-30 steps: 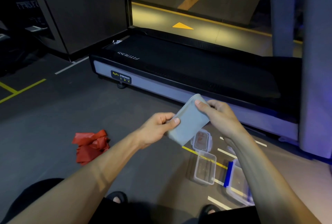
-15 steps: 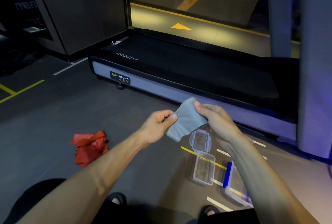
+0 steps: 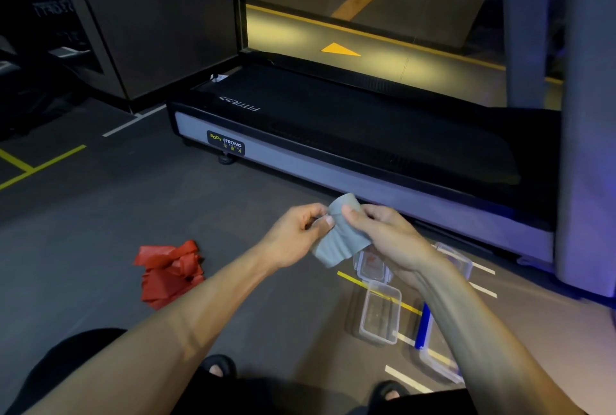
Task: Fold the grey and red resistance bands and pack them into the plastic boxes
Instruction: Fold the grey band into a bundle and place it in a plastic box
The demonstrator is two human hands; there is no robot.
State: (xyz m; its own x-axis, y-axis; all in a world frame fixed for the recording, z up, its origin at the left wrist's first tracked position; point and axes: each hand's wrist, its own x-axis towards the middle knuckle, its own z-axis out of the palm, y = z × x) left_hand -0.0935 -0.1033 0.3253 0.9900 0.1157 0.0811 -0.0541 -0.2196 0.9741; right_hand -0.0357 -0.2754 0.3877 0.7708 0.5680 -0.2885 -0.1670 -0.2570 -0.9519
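Hands (image 3: pixel 293 234) (image 3: pixel 386 238) pinch grey band (image 3: pixel 340 238) before treadmill (image 3: pixel 333 134) labelled "BODY STRONG".

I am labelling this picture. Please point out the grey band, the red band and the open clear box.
grey band (image 3: pixel 336 241), head view, ribbed folded middle.
red band (image 3: pixel 168 273), head view, crumpled middle.
open clear box (image 3: pixel 380 339), head view, near rim.

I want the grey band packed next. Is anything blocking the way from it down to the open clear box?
Nothing visible does. The grey band is held in both hands above the floor, and the open clear box below it looks empty, lid off.
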